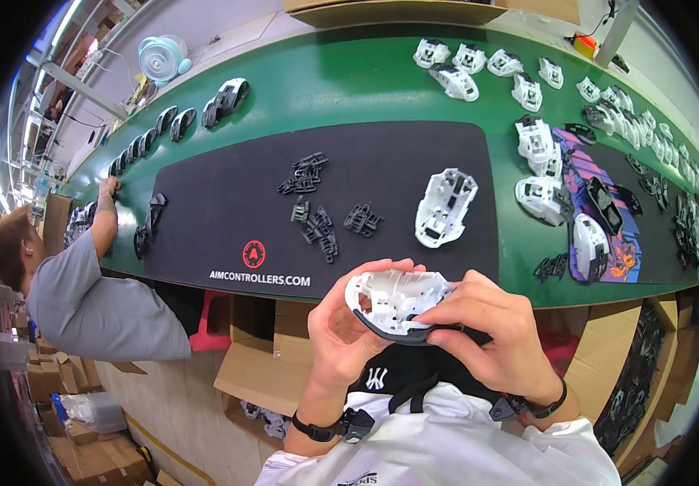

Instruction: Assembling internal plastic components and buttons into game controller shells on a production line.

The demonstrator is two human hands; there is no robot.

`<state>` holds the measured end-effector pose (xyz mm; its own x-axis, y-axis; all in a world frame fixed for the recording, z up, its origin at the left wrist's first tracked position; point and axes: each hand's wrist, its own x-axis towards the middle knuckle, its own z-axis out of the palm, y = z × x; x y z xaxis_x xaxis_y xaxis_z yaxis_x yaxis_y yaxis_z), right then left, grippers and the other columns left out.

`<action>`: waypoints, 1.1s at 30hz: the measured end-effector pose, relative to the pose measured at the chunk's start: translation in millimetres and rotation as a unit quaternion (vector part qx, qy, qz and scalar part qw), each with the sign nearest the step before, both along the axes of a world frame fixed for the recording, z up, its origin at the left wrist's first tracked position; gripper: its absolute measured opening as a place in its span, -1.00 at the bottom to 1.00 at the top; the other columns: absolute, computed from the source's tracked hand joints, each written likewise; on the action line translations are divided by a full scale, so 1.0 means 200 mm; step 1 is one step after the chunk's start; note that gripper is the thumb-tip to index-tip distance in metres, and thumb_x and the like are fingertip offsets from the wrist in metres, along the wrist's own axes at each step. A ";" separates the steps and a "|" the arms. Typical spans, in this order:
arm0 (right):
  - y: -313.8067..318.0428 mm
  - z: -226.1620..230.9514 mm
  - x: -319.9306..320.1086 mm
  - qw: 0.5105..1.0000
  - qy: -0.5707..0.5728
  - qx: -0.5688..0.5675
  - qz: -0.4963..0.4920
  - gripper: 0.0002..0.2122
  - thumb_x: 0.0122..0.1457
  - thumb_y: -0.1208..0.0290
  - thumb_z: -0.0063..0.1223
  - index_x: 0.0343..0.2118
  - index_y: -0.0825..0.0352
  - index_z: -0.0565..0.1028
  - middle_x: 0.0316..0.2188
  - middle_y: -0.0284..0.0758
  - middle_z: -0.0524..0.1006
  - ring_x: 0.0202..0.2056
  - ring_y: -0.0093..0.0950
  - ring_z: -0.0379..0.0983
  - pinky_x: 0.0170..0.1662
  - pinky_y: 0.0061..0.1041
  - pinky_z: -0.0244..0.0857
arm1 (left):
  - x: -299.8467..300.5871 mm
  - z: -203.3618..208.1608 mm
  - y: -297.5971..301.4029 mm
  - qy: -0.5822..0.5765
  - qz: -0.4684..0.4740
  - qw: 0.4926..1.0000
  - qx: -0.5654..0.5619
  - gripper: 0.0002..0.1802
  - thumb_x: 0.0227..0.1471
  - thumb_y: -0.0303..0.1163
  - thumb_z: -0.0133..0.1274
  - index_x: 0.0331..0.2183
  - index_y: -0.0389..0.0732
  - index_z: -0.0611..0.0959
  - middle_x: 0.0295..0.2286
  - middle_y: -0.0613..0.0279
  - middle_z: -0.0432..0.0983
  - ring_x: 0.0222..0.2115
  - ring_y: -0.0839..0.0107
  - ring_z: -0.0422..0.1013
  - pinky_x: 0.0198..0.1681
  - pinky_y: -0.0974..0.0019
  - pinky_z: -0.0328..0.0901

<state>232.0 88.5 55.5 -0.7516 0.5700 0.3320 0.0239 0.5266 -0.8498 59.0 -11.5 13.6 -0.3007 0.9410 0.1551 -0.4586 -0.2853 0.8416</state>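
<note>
Close in front of my body I hold a white computer mouse shell with its inner side up and a black strip along its near edge. My left hand is closed around the shell's left end. At the right end, my right hand pinches the near edge, fingers over the inside and thumb below. A second white shell lies on the black mat beyond my right hand. Small black plastic parts lie in loose groups mid-mat: one pile, another and a third.
Several white shells stand at the green table's far right. More shells lie beside a colourful mat. Black-and-white shells line the far left. A co-worker reaches over the table at left. An open cardboard box stands below the edge.
</note>
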 end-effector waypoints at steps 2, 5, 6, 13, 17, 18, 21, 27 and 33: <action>0.05 0.00 0.04 1.000 0.004 0.012 -0.006 -0.78 -0.04 0.57 0.35 -0.28 0.33 0.63 -0.43 -0.28 0.57 -0.41 -0.31 0.42 -0.34 -0.40 0.30 | 0.07 0.05 0.04 0.026 0.039 0.998 -0.052 -0.10 -0.01 -0.18 0.36 0.16 -0.52 0.30 0.09 -0.29 0.38 0.11 -0.09 0.39 0.19 -0.08 0.29; 0.11 -0.01 0.05 0.998 0.008 -0.057 -0.013 -0.76 -0.03 0.56 0.34 -0.24 0.32 0.64 -0.41 -0.31 0.59 -0.36 -0.30 0.45 -0.27 -0.39 0.35 | 0.09 0.07 0.11 0.039 0.048 0.997 -0.045 -0.05 0.03 -0.12 0.32 0.21 -0.52 0.23 0.10 -0.28 0.36 0.13 -0.05 0.37 0.20 -0.02 0.27; 0.13 -0.02 0.03 0.998 0.015 -0.054 -0.005 -0.76 -0.03 0.56 0.34 -0.24 0.32 0.64 -0.41 -0.31 0.59 -0.36 -0.30 0.45 -0.27 -0.39 0.35 | 0.08 0.07 0.14 0.029 0.046 0.997 -0.049 -0.03 0.05 -0.10 0.30 0.22 -0.52 0.21 0.11 -0.27 0.36 0.14 -0.04 0.36 0.21 0.00 0.27; 0.48 0.07 -0.35 0.989 -0.021 0.108 -0.098 -0.71 0.13 0.44 0.21 -0.07 0.36 0.54 -0.07 -0.18 0.54 -0.08 -0.15 0.49 -0.04 -0.23 0.39 | -0.71 0.34 0.61 0.381 0.222 0.887 -0.137 -0.45 0.25 -0.10 -0.01 -0.03 -0.45 0.53 -0.29 -0.09 0.60 -0.16 0.10 0.56 -0.05 0.19 0.41; 0.66 -0.11 -0.91 0.961 -0.149 0.235 -0.006 -0.74 0.10 0.43 0.21 -0.12 0.31 0.56 -0.15 -0.19 0.56 -0.07 -0.12 0.48 -0.05 -0.17 0.40 | -1.34 0.19 1.23 0.736 0.218 0.553 -0.326 -0.28 0.12 0.09 -0.03 -0.12 -0.51 0.61 -0.22 -0.35 0.58 -0.11 -0.26 0.47 0.09 0.06 0.32; 0.64 -0.15 -1.07 0.947 -0.150 0.285 -0.004 -0.75 0.09 0.42 0.22 -0.14 0.28 0.58 -0.20 -0.20 0.57 -0.08 -0.12 0.48 -0.05 -0.15 0.40 | -1.55 0.13 1.30 0.780 0.200 0.476 -0.353 -0.24 0.08 0.15 0.00 -0.19 -0.51 0.65 -0.22 -0.40 0.56 -0.10 -0.34 0.44 0.12 -0.01 0.29; 0.75 -0.37 -1.23 0.923 -0.214 0.319 -0.011 -0.81 0.06 0.51 0.13 -0.22 0.24 0.61 -0.23 -0.20 0.58 -0.07 -0.17 0.49 -0.09 -0.04 0.39 | -1.57 -0.01 1.57 0.811 0.040 0.427 -0.398 -0.29 0.08 0.07 0.01 -0.10 -0.47 0.64 -0.05 -0.31 0.52 0.06 -0.25 0.36 0.15 0.02 0.32; 0.86 -0.28 -1.11 0.972 -0.199 0.120 0.023 -0.80 0.01 0.53 0.23 -0.25 0.35 0.59 -0.32 -0.08 0.62 -0.17 -0.11 0.56 -0.11 -0.12 0.43 | -1.35 -0.09 1.89 0.862 0.025 0.367 -0.350 -0.28 0.05 0.21 0.08 -0.08 -0.28 0.68 -0.09 -0.26 0.55 0.01 -0.09 0.45 0.10 0.08 0.36; 0.91 -0.13 -0.80 0.943 -0.295 0.154 -0.015 -0.77 -0.01 0.54 0.29 -0.27 0.42 0.53 -0.34 -0.06 0.62 -0.25 -0.06 0.58 -0.17 -0.21 0.47 | -0.87 -0.17 2.46 0.710 -0.018 0.654 -0.260 -0.13 -0.10 0.31 0.20 -0.17 -0.41 0.70 -0.14 -0.19 0.60 -0.05 -0.03 0.51 0.05 0.11 0.38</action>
<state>72.4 271.1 28.5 -0.8428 0.5381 0.0152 0.4625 0.7382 -0.4910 -114.1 479.6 -19.7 -0.1765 0.9802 -0.0902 0.8929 0.1980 0.4043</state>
